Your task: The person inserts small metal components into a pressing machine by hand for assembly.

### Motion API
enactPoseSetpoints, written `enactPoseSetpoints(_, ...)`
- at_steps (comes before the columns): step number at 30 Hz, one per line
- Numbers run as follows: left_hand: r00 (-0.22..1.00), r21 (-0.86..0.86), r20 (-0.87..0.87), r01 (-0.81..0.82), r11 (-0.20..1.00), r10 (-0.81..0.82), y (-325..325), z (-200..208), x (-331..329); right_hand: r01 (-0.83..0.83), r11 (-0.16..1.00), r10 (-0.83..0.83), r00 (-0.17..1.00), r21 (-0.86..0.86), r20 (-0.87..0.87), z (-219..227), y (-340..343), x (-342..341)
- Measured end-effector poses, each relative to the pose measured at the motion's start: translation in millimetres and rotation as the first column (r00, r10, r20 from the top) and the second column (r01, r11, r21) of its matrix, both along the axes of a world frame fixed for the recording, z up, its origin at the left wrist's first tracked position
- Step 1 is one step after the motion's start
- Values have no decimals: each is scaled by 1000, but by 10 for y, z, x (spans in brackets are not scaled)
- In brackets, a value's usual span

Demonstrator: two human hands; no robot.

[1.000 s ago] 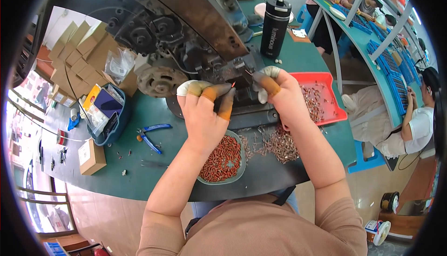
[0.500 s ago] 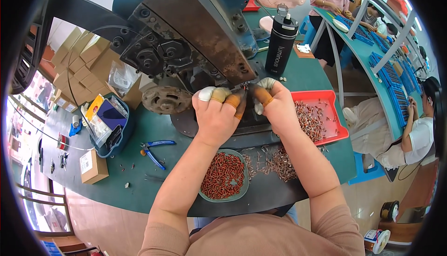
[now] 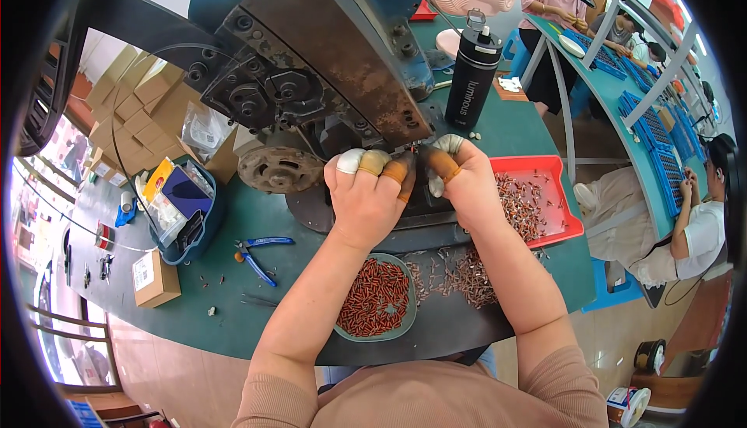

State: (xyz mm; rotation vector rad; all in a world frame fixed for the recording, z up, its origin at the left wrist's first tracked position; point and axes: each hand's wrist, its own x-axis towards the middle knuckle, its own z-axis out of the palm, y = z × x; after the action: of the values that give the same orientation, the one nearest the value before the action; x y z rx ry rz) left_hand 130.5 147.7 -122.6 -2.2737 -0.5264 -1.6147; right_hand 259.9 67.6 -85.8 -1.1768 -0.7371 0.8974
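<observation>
The green table (image 3: 226,335) in here carries a heavy dark machine (image 3: 334,50), a greenish bowl (image 3: 372,339) of reddish pieces, a loose pile of small parts (image 3: 475,286), a red tray (image 3: 555,183), blue-handled pliers (image 3: 268,240), a black bottle (image 3: 472,78) and a small cardboard box (image 3: 158,278).

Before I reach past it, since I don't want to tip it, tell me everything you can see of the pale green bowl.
The pale green bowl is rounded and looks like plastic. It stands upright on the dark green worktop. Many small reddish-brown pieces cover most of its bottom, leaving a bare patch right of the middle. In view, the left forearm overlaps its left side; whether they touch cannot be told.
</observation>
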Motion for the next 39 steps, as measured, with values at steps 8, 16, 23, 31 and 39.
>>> enactPoseSetpoints(8,1000,7,6,2,1000,-2,-31,11,-21,14,1000,-13,999,-12,50,-13,-18,-20)
enactPoseSetpoints(16,997,-138,-27,63,988,-68,-333,156,-329,-43,995,26,983,93,181,60,-389,-68)
enactPoseSetpoints(23,841,-794,-423,-165,585,-338,-857,26,-973,349,935,-256,787,-63,561,-322,-1161,568)
enactPoseSetpoints(31,849,-687,-464,-165,708,-253,-938,-323,-903,166,962,-22,837,-215,547,-486,-1431,141)
enactPoseSetpoints(39,936,-850,-159,33,526,-315,-1048,-129,-1041,-33,973,142,867,-229,478,-496,-1335,-246)
